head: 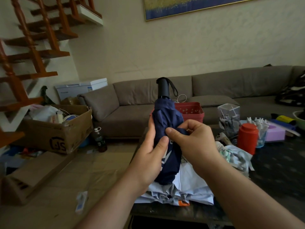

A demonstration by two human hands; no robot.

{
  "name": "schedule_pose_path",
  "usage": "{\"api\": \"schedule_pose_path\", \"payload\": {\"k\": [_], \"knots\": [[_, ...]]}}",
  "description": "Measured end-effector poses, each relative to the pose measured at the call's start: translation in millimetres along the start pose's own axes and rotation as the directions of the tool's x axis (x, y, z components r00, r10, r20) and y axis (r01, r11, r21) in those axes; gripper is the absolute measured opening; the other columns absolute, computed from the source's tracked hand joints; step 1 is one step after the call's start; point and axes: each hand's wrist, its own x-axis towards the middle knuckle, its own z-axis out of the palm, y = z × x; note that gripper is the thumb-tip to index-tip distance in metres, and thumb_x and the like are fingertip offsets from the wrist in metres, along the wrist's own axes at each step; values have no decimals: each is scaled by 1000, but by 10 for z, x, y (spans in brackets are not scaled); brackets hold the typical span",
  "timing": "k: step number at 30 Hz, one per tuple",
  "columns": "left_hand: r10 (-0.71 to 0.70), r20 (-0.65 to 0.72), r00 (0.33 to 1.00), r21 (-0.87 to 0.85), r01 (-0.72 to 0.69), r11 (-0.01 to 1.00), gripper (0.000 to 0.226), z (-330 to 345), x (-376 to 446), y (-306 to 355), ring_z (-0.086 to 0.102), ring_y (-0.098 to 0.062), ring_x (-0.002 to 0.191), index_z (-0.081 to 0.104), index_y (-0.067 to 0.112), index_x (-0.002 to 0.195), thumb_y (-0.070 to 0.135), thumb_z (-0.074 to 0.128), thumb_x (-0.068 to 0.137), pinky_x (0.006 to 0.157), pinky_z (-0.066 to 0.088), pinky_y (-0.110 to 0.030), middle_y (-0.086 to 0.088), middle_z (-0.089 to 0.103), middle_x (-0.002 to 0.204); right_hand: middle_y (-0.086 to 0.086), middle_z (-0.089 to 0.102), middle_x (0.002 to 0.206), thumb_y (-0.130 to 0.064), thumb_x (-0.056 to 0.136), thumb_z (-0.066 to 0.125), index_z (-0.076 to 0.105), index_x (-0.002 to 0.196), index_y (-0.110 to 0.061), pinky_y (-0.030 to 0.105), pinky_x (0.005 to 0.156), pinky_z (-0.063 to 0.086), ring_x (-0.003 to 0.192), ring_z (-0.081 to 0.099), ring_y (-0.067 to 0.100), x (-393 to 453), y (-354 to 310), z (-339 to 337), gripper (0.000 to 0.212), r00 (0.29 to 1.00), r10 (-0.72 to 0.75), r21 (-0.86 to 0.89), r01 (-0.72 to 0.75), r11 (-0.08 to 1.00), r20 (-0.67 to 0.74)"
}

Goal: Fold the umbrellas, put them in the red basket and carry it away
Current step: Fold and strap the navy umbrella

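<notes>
Left hand [152,156] wraps the navy umbrella [166,129] from the left side, thumb pressed on the cloth; right hand [191,139] pinches a flap or strap of the same cloth between thumb and forefinger, other fingers curled. Umbrella held upright above the worktop [272,171], black handle [163,87] at top, wrist loop hanging off it. Canopy is collapsed and gathered but loose, not tied; looks like the wrap-and-strap step is in hand. Red basket [191,111] sits on the far side of the worktop, right behind the umbrella; contents not visible from here, so can't tell if anything is in it. A pale blue umbrella [189,187] lies under the hands, crumpled, apparently still to fold. Further right, a yellow and blue one [283,121] lies near the worktop edge, seemingly folded, not basketed. Judgement: early stage, first umbrella nearly done, others plus basket carry left.
</notes>
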Motion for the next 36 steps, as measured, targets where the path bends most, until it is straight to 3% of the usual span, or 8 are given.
{"api": "schedule_pose_path", "payload": {"k": [6,15,18,23,26,29,32,36], "knots": [[5,72,997,-174,8,985,93,-149,-73,26,64,-12,131,31,73,145,10,69,88,105,56,-37,22,65,142,28,73,82,-14,84,87,69,79,1,57,74,63,70,69,33,-62,-76,16,25,989,86,84,-97,992,123],[91,86,992,-85,-84,993,38,-118,-114,-33,62,-9,133,75,50,121,26,58,97,110,51,-29,11,72,135,20,70,75,-11,89,82,66,79,-7,42,66,57,69,65,31,-80,-75,58,19,969,164,168,-195,966,185],[29,110,993,-209,-6,978,42,-159,-98,-29,64,-18,132,79,39,121,19,52,96,113,50,-33,-1,72,135,18,70,75,-11,87,83,66,75,-8,42,69,57,69,66,29,-66,-79,54,21,967,156,205,-197,959,203],[54,18,998,-79,-52,996,40,-164,-60,-47,65,-14,130,76,46,123,18,65,97,110,53,-37,9,72,136,11,76,85,-8,88,81,70,84,-11,32,68,62,76,72,24,-66,-93,-71,12,948,172,154,-218,964,269],[68,-90,994,-19,-70,997,41,-151,2,-97,70,-13,123,74,43,125,10,67,101,110,54,-43,10,74,130,-11,72,113,-27,87,83,68,110,-34,32,86,59,105,70,11,-97,-29,-254,28,991,-37,-181,59,982,125],[65,-171,983,-10,-67,998,41,-138,91,-116,72,-12,117,72,44,124,9,65,103,107,56,-43,11,77,123,-20,58,116,-54,82,72,70,104,-46,21,98,45,115,56,8,-245,-17,-394,23,901,-398,-418,433,799,172],[60,-252,966,-20,-67,998,40,-149,215,-173,74,-11,113,71,44,128,13,65,104,101,60,-44,8,76,125,-21,49,113,-72,74,66,70,101,-47,25,100,37,117,43,12,-356,71,-355,37,841,-397,-528,540,655,367],[89,-326,941,5,-92,996,41,-155,435,-317,68,-12,124,68,54,129,23,68,102,105,56,-46,10,68,140,-23,43,110,-80,66,61,62,106,-50,48,96,45,114,39,13,-213,264,-160,50,880,-313,-619,474,626,357]]}}
